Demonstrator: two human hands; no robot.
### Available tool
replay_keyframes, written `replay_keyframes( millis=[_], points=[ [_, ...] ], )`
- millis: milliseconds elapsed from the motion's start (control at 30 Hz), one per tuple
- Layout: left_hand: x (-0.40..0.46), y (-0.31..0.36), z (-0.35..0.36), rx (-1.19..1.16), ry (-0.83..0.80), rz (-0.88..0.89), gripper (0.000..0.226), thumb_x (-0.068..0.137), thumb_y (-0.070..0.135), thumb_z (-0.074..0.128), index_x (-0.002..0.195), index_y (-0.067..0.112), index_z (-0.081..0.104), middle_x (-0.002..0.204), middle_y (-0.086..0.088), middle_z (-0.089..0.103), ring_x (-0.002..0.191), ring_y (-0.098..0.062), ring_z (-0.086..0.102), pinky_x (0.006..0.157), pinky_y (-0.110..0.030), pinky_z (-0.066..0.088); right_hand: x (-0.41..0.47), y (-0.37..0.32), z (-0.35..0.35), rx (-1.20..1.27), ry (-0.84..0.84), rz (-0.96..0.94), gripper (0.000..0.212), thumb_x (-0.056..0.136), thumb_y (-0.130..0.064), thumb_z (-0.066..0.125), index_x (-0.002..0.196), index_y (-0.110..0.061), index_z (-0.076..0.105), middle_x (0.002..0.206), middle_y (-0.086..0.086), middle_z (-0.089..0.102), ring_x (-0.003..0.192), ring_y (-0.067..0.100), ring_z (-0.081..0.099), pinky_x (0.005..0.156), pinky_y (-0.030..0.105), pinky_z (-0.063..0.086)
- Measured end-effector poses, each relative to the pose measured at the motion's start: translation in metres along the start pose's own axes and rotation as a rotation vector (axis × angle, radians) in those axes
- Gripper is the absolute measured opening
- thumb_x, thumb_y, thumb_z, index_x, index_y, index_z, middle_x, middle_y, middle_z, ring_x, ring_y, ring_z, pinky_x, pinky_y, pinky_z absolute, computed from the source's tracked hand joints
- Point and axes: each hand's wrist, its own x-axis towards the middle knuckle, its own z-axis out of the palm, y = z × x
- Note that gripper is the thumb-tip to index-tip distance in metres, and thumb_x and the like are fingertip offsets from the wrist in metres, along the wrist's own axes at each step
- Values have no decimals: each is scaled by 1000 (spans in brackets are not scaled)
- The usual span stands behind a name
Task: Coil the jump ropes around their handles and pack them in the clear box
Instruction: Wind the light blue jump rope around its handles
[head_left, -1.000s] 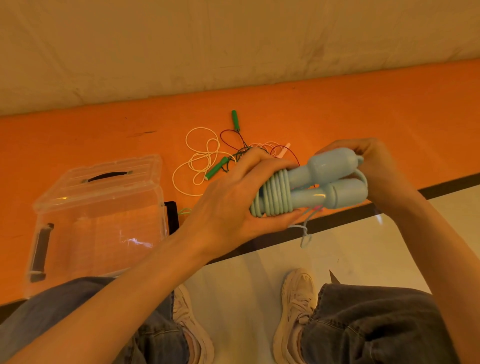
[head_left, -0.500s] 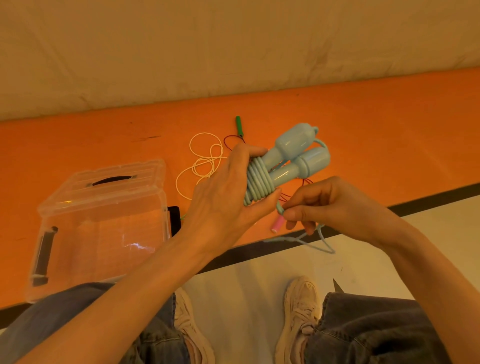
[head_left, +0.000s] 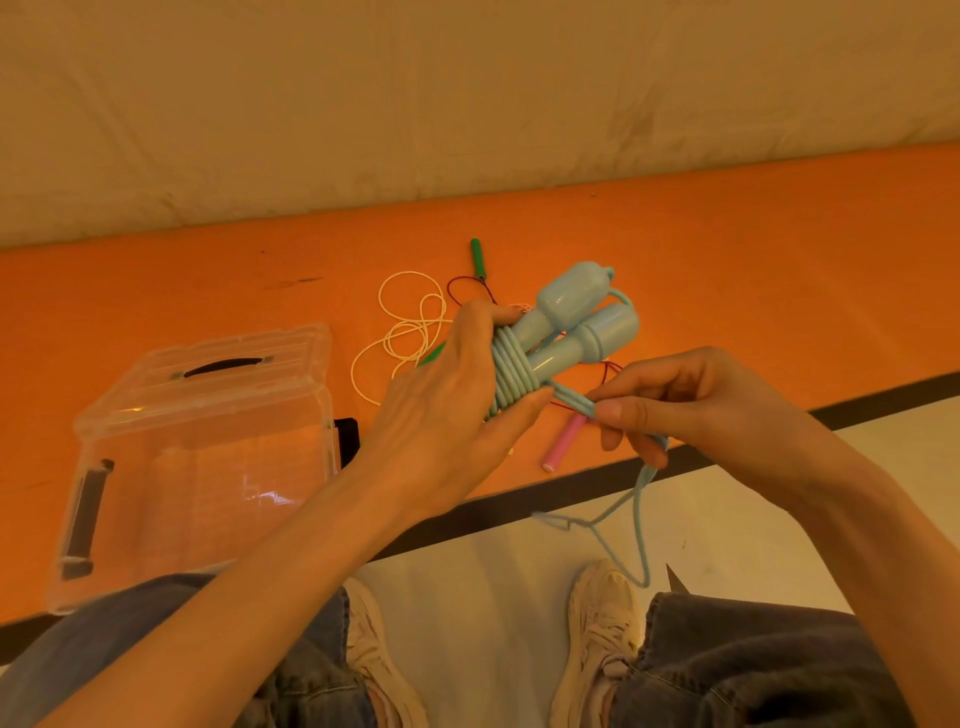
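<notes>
Since half a second ago, your right hand (head_left: 670, 400) has drawn the light-blue rope (head_left: 574, 402) taut, pinching it. Your left hand (head_left: 457, 395) grips the coiled light-blue handles (head_left: 582, 317); only a short tail is left to wrap before you pack them in the clear box (head_left: 202, 457).

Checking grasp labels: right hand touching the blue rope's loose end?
Touching. The head view shows the right hand pinching the blue rope between thumb and fingers, just past the coil the left hand holds.

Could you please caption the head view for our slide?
Left hand grips coiled light-blue jump rope; right hand pinches its loose end.
</notes>
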Motion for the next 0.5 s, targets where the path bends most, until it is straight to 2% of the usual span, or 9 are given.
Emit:
replay_keyframes(
  millis=[100,267,400,500],
  points=[
    [1,0,-1,82,-10,48,48,88,47,55,125,27,33,99,21,38,78,4,38,53,-10,26,0,0,1,8,-2,8,16,79,-21,64,84,-8,74,63,-1,67,49,10,50,57,20,47],
    [1,0,-1,159,4,95,49,85,47,57,123,22,37,94,19,40,73,0,42,50,-13,29,3,3,5,73,3,33,24,76,-23,65,89,-6,74,70,6,70,48,9,51,56,19,50],
    [3,2,0,146,55,108,61,78,65,48,120,22,40,97,20,41,80,-4,50,48,-21,36,4,3,8,117,-19,23,26,78,-19,63,96,-2,73,73,7,70,48,10,51,56,22,50],
    [2,1,0,197,130,76,56,80,62,43,117,20,44,97,16,51,70,-6,56,50,-14,24,5,3,9,117,-34,17,29,77,-21,64,101,-7,73,77,6,71,52,12,52,64,26,52]
  ],
)
